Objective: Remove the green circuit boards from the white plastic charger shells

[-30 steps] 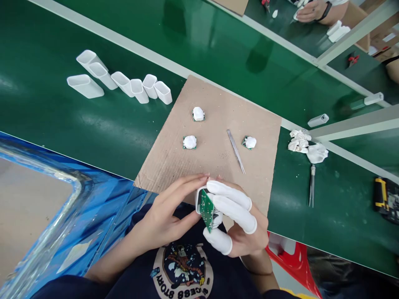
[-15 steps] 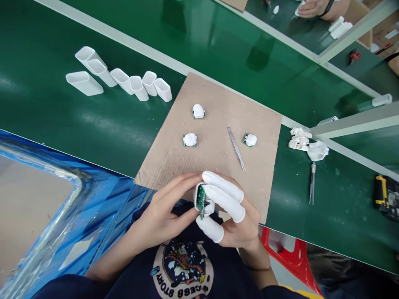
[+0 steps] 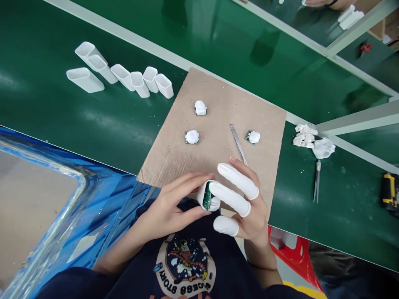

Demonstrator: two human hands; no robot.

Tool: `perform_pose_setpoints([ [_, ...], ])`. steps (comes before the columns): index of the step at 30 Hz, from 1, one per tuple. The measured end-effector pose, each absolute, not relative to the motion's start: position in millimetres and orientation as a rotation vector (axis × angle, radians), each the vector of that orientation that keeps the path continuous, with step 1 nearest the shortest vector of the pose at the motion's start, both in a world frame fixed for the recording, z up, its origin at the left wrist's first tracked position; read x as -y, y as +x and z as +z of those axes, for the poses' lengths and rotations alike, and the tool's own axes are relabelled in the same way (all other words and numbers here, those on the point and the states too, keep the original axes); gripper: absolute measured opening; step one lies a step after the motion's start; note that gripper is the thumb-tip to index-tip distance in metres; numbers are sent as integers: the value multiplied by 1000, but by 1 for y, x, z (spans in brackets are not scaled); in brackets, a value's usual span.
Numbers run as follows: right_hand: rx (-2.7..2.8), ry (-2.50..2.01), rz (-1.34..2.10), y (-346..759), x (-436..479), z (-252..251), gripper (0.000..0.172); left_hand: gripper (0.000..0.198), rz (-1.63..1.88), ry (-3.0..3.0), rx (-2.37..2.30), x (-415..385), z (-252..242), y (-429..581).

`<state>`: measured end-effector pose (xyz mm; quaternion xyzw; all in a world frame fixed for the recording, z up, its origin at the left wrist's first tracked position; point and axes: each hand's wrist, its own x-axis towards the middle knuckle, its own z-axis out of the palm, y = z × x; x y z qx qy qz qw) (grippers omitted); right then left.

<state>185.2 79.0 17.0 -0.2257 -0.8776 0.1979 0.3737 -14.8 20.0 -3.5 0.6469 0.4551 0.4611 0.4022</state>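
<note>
My left hand (image 3: 176, 207) is closed around a white plastic housing (image 3: 202, 195), its open end facing right. A green circuit board (image 3: 207, 197) sits in that opening, with a white part beside it. White finger cots cover the thumb and two fingers of my right hand (image 3: 243, 199). Those fingers are spread, and one fingertip touches the board's upper edge. On the cardboard sheet (image 3: 218, 91) lie three small boards with white domed tops: one at the back (image 3: 200, 108), one at left (image 3: 191, 137) and one at right (image 3: 252, 137). Metal tweezers (image 3: 238, 143) lie between them.
Several white housings (image 3: 87, 81) stand at the left on the green table (image 3: 124, 124). Crumpled white finger cots (image 3: 304, 136) and a second pair of tweezers (image 3: 317, 182) lie at right. A yellow-black tool (image 3: 389, 191) is at the right edge. Behind the rail, another person's hand (image 3: 318, 2) shows.
The circuit board has gone further into the housing. My right thumb and upper fingers have opened away from it, while my left hand keeps its hold. The view has shifted slightly.
</note>
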Motion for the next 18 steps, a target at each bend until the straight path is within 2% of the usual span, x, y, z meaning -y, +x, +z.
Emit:
perform_pose_setpoints([
  [2,2282,-583,465,189,-81,16,41,56,1167,1650,-1141,-21,-3,-14],
  [12,2295,-551,432,195,-80,8,41,57,1128,1741,-1168,-20,-3,-9],
  [18,2302,-556,395,197,-79,1,33,60,1114,1751,-1163,-20,-3,-6],
])
